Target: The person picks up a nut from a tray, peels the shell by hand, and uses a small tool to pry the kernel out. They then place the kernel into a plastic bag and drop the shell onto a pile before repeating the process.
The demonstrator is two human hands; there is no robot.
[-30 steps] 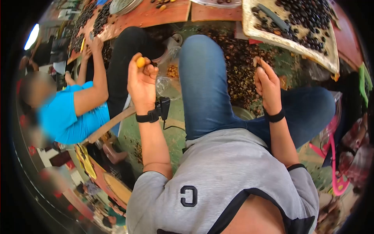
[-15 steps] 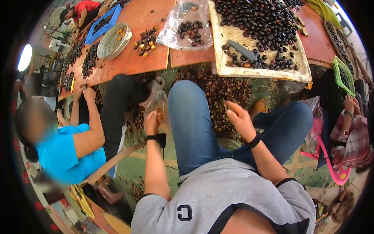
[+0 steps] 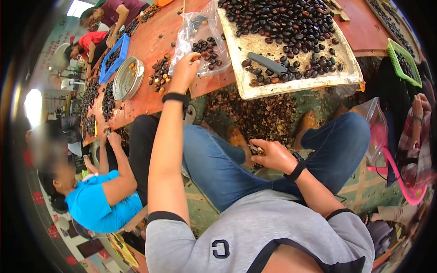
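My left hand (image 3: 185, 72) is over the table's near edge, beside the clear plastic bag (image 3: 215, 44) with dark nuts on it. Its fingers are bent together, and what they hold, if anything, is hidden. My right hand (image 3: 273, 155) is low above my lap, its fingers closed round a small tool (image 3: 256, 149) whose shape is hard to make out. Beyond it, a pale tray (image 3: 248, 90) holds many dark nuts and a grey-handled tool (image 3: 267, 63). Yellow and brown nuts (image 3: 160, 75) lie left of my left hand.
A round metal strainer (image 3: 128, 78) and a blue basket (image 3: 114, 58) stand at the left. A co-worker in blue (image 3: 104, 200) sits to my left. At the right are a green basket (image 3: 404, 63) and another person's hands (image 3: 419, 105). Shells cover the floor (image 3: 255, 116).
My left hand has risen from beside my knee to the table, and the yellow nut seen in it earlier no longer shows. My right hand has moved lower and inward. The view has shifted.
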